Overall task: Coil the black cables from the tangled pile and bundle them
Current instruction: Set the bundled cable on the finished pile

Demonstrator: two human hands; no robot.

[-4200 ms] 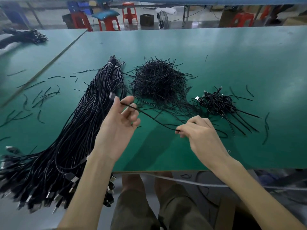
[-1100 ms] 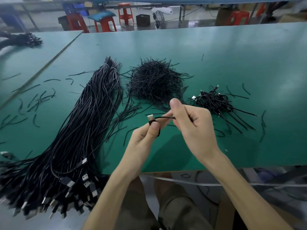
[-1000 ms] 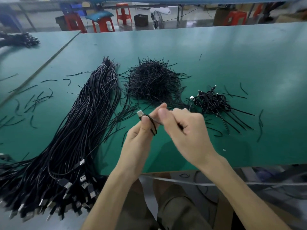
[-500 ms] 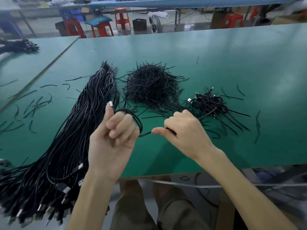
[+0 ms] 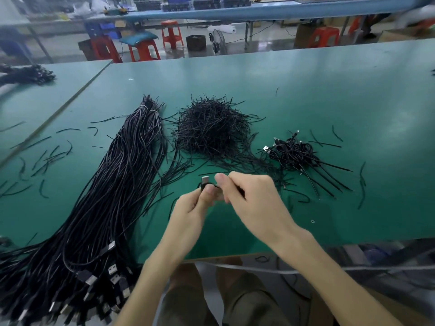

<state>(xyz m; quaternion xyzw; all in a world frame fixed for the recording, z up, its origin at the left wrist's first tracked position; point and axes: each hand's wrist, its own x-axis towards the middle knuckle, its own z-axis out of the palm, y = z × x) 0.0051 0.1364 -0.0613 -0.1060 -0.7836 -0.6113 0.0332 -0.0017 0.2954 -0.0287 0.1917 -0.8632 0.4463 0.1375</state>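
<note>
Above the near part of the green table [image 5: 306, 90], my left hand [image 5: 190, 208] pinches a small coil of black cable [image 5: 204, 184]; its silver plug sticks up past my thumb. My right hand [image 5: 254, 205] meets it from the right and grips the same cable, whose free end is hidden in my fist. A long pile of black cables [image 5: 113, 189] with silver plugs runs along the left and hangs over the near edge. A mound of short black ties [image 5: 211, 128] sits in the middle. Coiled, tied cables [image 5: 294, 154] lie in a heap at the right.
Loose black ties [image 5: 42, 158] are scattered left of the long pile and around the coiled heap. A second green table [image 5: 35, 107] adjoins at the left, bearing another cable bundle [image 5: 26, 74]. Red stools [image 5: 143, 50] stand beyond the far edge.
My hands have come back together: the left hand turned over with the loop in it and the right hand closed in against it. The cable loop is now smaller.
</note>
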